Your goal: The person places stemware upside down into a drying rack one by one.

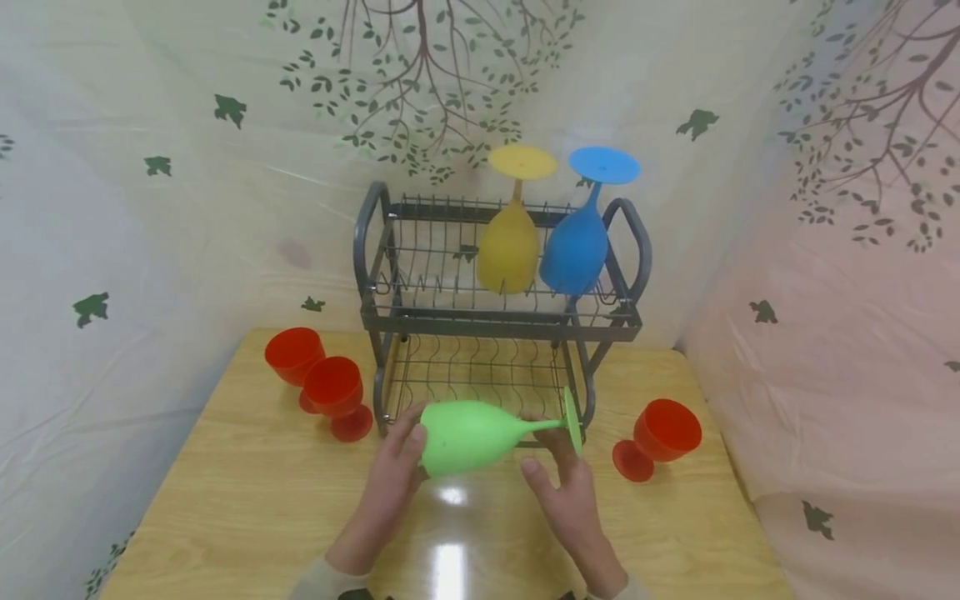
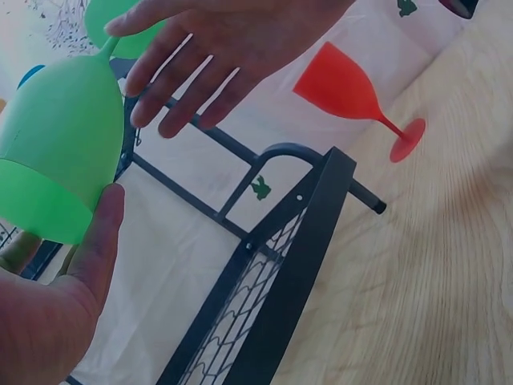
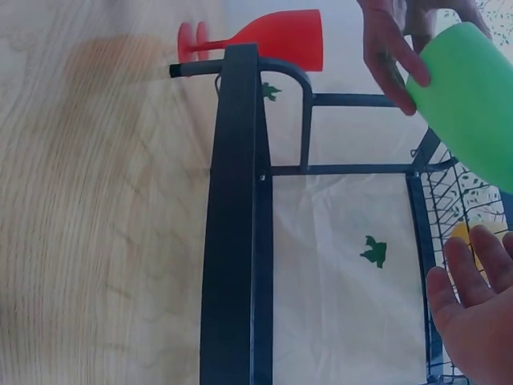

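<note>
Lit evenly in the head view, with white glare on the counter (image 1: 480, 537); somewhat dimmer in both wrist views, with soft shadows.

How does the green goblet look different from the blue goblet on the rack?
The green goblet is held in the left hand, while the blue goblet sits on the upper tier of the rack. The green one lies sideways; the blue one is upside down, base on top. Both have a rounded bowl, a thin stem and a flat round base.
</note>
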